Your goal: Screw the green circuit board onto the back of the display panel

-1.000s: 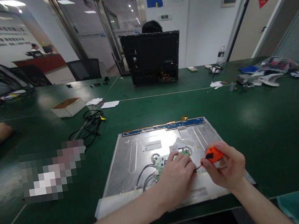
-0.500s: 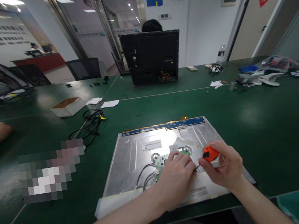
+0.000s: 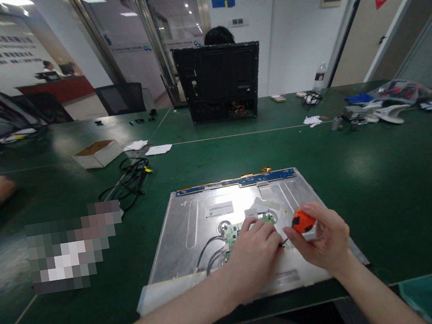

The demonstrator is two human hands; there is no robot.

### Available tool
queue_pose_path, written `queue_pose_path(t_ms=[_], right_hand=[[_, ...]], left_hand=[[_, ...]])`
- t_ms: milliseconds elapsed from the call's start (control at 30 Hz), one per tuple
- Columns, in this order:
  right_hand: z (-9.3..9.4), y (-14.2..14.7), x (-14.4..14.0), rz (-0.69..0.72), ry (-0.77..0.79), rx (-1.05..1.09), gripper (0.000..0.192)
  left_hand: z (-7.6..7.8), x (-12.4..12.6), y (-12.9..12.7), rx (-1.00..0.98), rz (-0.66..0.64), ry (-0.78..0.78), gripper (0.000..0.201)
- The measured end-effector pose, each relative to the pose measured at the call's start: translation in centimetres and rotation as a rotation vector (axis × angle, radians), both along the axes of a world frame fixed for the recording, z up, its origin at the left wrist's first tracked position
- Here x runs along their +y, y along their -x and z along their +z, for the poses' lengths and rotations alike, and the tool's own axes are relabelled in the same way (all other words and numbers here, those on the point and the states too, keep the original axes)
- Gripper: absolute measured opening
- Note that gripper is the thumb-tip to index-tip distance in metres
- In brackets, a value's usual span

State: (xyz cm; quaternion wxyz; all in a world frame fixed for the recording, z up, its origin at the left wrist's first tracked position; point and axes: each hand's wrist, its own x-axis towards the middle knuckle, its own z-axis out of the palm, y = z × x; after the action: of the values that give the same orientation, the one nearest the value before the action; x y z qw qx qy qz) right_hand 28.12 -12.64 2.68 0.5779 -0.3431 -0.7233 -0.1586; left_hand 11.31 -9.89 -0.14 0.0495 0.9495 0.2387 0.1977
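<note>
Since the first earlier frame, our right hand (image 3: 327,237) has shifted slightly left, toward our left hand (image 3: 255,245), and the orange screwdriver (image 3: 303,221) it holds has rolled a little; our left hand stays in about the same place.

For a clean turn, we would keep the thin shaft (image 3: 286,241) steady and in line with whatever it meets, press lightly and roll the handle in small turns, so that the tip does not skid across the green circuit board (image 3: 232,231). We cannot see the tip's contact: it ends beside our left fingers.

Our right hand is partly closed, the handle pinched between thumb and fingers, with the forearm rising from the lower right and the shaft slanting down to the left. Our left hand lies palm down over the board, fingers curled; we cannot tell whether it grips anything beneath.

That board, with dark cables (image 3: 204,250) at its left, sits toward the near part of the metal panel (image 3: 168,250), which lies flat on the green surface (image 3: 388,201). Along the panel's far edge runs a blue strip (image 3: 239,182). Farther out stands a black-backed frame (image 3: 220,83).
</note>
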Motion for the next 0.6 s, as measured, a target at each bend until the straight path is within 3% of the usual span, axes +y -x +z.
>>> queue_pose_path(t_ms=[600], right_hand=[[-0.53,-0.57,-0.25,-0.004,-0.023,0.063,0.050]], left_hand=[[0.76,0.00,0.14,0.032,-0.014,0.096,0.006]])
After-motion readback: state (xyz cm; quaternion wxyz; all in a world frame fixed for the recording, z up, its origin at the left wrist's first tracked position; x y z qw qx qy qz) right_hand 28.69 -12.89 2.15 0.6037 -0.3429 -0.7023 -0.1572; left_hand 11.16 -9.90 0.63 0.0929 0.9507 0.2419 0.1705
